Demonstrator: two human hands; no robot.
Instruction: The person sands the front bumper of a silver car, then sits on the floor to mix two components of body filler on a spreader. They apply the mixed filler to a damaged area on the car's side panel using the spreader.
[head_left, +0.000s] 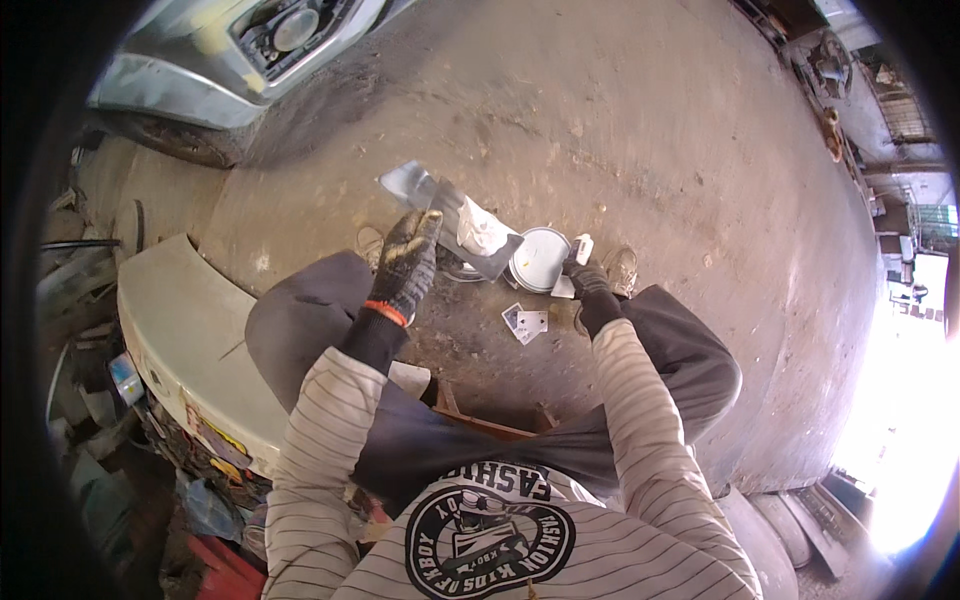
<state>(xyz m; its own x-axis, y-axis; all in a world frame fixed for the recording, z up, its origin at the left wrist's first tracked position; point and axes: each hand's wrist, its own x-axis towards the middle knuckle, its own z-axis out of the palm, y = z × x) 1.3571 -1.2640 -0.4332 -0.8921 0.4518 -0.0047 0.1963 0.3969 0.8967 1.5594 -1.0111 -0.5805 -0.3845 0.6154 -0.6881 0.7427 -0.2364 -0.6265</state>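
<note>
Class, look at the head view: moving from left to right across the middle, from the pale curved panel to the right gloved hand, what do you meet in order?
Pale curved panel → left gloved hand → white lump on the grey sheet → round white lid → right gloved hand.

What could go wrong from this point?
White paste on the grey sheet in the left hand might slide off if the sheet tips. The right hand, close beside the round tin, could knock it. Dropped paste might also land on the playing cards below.
</note>
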